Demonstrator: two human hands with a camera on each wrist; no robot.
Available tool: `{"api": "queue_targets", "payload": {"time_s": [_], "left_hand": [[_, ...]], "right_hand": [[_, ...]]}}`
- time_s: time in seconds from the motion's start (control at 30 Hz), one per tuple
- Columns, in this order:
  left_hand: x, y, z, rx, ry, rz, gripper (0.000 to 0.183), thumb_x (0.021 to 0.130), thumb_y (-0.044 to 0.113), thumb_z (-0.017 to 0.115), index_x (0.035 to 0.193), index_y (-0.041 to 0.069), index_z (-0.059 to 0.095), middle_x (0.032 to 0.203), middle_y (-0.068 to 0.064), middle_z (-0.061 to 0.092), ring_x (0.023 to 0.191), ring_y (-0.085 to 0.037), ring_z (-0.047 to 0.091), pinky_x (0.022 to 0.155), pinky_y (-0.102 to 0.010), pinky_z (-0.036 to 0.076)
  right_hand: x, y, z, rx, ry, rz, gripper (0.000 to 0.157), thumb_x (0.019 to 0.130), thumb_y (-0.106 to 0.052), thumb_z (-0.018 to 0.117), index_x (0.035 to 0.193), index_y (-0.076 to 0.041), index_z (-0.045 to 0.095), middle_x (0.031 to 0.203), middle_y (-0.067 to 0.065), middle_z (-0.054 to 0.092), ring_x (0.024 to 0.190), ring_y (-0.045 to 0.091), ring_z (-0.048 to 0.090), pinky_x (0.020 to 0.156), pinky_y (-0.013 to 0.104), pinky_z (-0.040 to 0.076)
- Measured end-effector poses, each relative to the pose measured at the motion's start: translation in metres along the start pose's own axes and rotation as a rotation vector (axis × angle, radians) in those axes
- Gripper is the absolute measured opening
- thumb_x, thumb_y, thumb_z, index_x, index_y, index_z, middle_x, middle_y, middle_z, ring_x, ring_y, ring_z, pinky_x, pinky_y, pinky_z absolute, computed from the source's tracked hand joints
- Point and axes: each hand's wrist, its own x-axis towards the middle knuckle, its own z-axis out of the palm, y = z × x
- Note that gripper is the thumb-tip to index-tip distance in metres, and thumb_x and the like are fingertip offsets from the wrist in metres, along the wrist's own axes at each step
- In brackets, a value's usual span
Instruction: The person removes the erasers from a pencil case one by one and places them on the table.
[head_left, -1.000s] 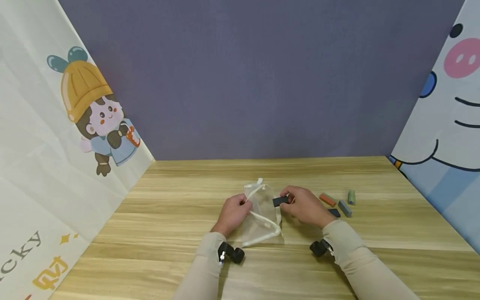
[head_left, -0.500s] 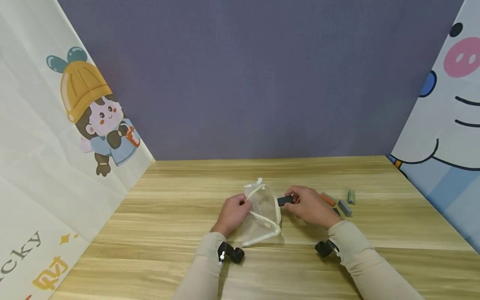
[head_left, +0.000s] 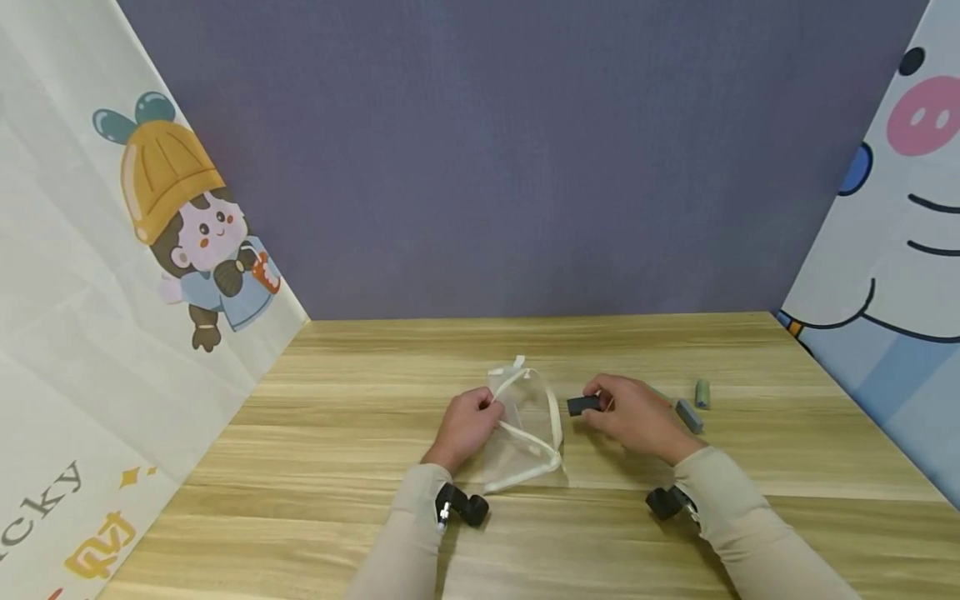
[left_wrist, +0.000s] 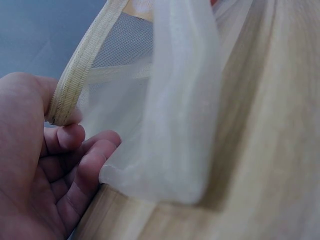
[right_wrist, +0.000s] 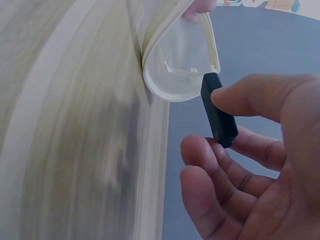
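A see-through white mesh zip bag [head_left: 525, 417] lies on the table with its mouth held apart, facing right. My left hand [head_left: 463, 427] pinches the bag's zipper edge; in the left wrist view the zipper tape [left_wrist: 82, 75] runs between thumb and finger. To the right of the mouth, a small black rectangular stick [head_left: 582, 406] is pinched in my right hand [head_left: 637, 414]. The right wrist view shows the thumb on one face of this stick [right_wrist: 219, 111], its far end towards the bag's opening [right_wrist: 175, 75]. A small gap separates stick and bag in the head view.
Right of my right hand lie a grey block [head_left: 689, 416] and a green cylinder [head_left: 702, 393]. A green sliver of another piece [head_left: 660, 394] shows behind the hand. The wooden table [head_left: 337, 467] ends at a dark back panel [head_left: 480, 167], with printed sheets on both sides.
My right hand has drawn back rightward with the black stick, from the bag's mouth to a little outside it. It now covers the orange piece and another black piece. The left hand stays put.
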Motion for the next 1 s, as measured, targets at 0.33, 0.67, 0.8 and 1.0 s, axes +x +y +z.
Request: {"api": "queue_targets", "payload": {"time_s": [0.33, 0.67, 0.8, 1.0], "left_hand": [[0.0, -0.002, 0.0, 0.003, 0.009, 0.01, 0.017, 0.086, 0.02, 0.06, 0.07, 0.015, 0.059, 0.065, 0.003, 0.058, 0.059, -0.015, 0.048, 0.051, -0.03, 0.039], [0.001, -0.002, -0.001, 0.003, 0.012, 0.014, 0.017, 0.087, 0.021, 0.059, 0.07, 0.015, 0.06, 0.065, 0.003, 0.058, 0.06, -0.015, 0.05, 0.053, -0.03, 0.041], [0.001, -0.003, -0.001, 0.0, 0.003, 0.009, 0.018, 0.087, 0.021, 0.06, 0.07, 0.016, 0.06, 0.065, 0.003, 0.057, 0.06, -0.015, 0.049, 0.053, -0.03, 0.04], [0.002, -0.003, 0.0, -0.014, -0.004, 0.003, 0.017, 0.087, 0.021, 0.06, 0.07, 0.016, 0.06, 0.066, 0.002, 0.058, 0.06, -0.016, 0.049, 0.053, -0.03, 0.04]], "right_hand": [[-0.01, 0.01, -0.003, 0.011, -0.012, -0.007, 0.03, 0.093, -0.025, 0.072, 0.118, -0.01, 0.065, 0.091, -0.003, 0.062, 0.078, 0.013, 0.056, 0.066, 0.035, 0.048], [-0.018, 0.017, -0.009, 0.0, 0.005, -0.004, 0.028, 0.093, -0.025, 0.072, 0.117, -0.013, 0.066, 0.09, -0.002, 0.061, 0.075, 0.013, 0.056, 0.065, 0.035, 0.047], [-0.02, 0.019, -0.01, 0.0, 0.009, -0.003, 0.028, 0.093, -0.025, 0.072, 0.116, -0.011, 0.066, 0.09, -0.002, 0.062, 0.077, 0.013, 0.057, 0.066, 0.036, 0.048], [-0.024, 0.026, -0.013, -0.002, -0.001, 0.01, 0.029, 0.094, -0.026, 0.07, 0.118, -0.011, 0.065, 0.093, -0.002, 0.062, 0.079, 0.013, 0.057, 0.067, 0.036, 0.047]]}}
